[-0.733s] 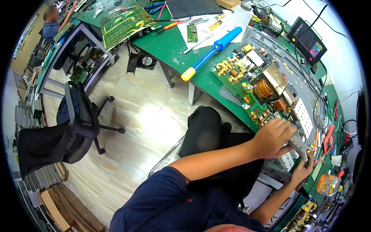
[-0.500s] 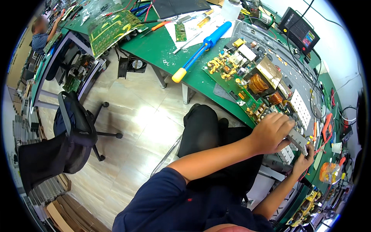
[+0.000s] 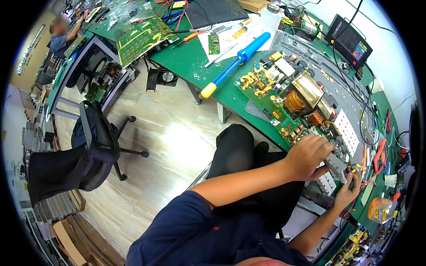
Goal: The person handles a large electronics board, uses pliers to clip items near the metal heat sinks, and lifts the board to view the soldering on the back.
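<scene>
A clear bottle (image 3: 270,18) stands near the far edge of your green desk (image 3: 191,66); its contents cannot be made out. Toward the desk's right end, a clear plastic container (image 3: 380,209) shows orange, whether filling or print is unclear, near a small white cup (image 3: 390,180).

You hold a grey metal piece (image 3: 336,166) at the near edge, your left hand (image 3: 309,153) clamped on its upper end and your right hand (image 3: 348,190) gripping its lower end. Its long axis slants from upper left to lower right, the lower end pointing toward your right palm.

Beside it, a circuit board (image 3: 275,108) with copper coils lies along the near edge, against a large grey panel (image 3: 328,66). A blue desoldering pump (image 3: 239,60) points its yellow end at that edge. Behind you spread a tiled floor (image 3: 155,164), a black office chair (image 3: 95,150) and a striped-shirted co-worker (image 3: 58,42) at another bench.
</scene>
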The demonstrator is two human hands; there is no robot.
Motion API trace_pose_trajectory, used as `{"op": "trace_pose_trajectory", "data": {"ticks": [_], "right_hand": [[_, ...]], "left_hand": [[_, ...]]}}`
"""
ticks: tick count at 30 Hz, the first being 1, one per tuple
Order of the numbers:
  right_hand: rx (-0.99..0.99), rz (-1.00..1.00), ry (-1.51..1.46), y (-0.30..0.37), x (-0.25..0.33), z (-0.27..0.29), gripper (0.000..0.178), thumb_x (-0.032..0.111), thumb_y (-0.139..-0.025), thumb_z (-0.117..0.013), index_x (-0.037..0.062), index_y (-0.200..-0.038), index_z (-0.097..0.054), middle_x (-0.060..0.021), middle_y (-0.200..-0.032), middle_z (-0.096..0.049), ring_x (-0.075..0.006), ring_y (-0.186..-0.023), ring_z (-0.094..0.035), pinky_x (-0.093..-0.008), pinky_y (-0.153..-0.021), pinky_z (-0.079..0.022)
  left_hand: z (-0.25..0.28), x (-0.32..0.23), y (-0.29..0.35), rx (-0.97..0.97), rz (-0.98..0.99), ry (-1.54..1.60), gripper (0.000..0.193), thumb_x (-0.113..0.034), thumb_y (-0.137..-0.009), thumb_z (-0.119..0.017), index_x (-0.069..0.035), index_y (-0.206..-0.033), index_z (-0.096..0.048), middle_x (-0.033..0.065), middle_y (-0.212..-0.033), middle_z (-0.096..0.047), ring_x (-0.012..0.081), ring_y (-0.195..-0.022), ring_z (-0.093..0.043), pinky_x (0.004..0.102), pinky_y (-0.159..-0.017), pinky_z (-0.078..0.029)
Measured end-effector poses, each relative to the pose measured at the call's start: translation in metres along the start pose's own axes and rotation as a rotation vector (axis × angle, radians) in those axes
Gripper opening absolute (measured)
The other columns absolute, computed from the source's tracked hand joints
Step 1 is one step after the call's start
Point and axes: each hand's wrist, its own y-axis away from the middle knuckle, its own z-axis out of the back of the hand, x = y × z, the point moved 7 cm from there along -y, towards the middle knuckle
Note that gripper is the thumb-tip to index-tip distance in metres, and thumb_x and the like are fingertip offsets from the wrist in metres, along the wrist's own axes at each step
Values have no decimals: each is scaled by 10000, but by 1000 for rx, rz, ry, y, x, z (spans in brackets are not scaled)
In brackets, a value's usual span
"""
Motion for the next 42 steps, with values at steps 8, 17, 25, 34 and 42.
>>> {"op": "trace_pose_trajectory", "data": {"ticks": [8, 17, 25, 34, 42], "right_hand": [[-2, 5, -19, 0, 18, -3, 181, 110, -954, -657, -67, -934, -627, -156, -1070, -663, -258, -983, -616, -353, -902, -463], [23, 142, -404, 4, 116, 2, 379, 145, -929, -654, -63, -1240, -593, -192, -1220, -653, -292, -1140, -616, -414, -993, -465], [272, -128, -528, -4, 136, -66, 393, 26, -861, -746, -103, -1201, -598, -194, -1104, -678, -230, -1037, -643, -361, -928, -501], [192, -166, -507, -3, 129, -70, 269, 34, -925, -670, -92, -1155, -609, -130, -1068, -670, -188, -980, -619, -319, -890, -487], [188, -210, -420, 7, 112, -68, 252, 20, -914, -668, -81, -1138, -614, -148, -1126, -646, -226, -1062, -604, -364, -949, -467]], "left_hand": [[3, -2, -4, -22, -15, -50, 572, -159, -649, -772, -75, -1162, -534, 118, -954, -625, 348, -863, -633, 440, -746, -485], [6, -13, -16, 114, 85, -84, 506, -90, -735, -729, -35, -1189, -513, 153, -1001, -604, 360, -925, -603, 442, -787, -475], [31, -24, -38, 534, 46, -194, 587, -126, -823, -703, 56, -1332, -473, 258, -1226, -514, 396, -1143, -539, 439, -858, -509], [315, 121, -177, -196, 305, -551, 177, -66, -910, -554, -3, -1004, -689, 113, -920, -737, 203, -841, -707, 307, -781, -545], [395, 327, -185, 486, 750, -1273, 236, -100, -819, -604, 48, -969, -712, 290, -1064, -684, 408, -1033, -672, 452, -907, -536]]}}
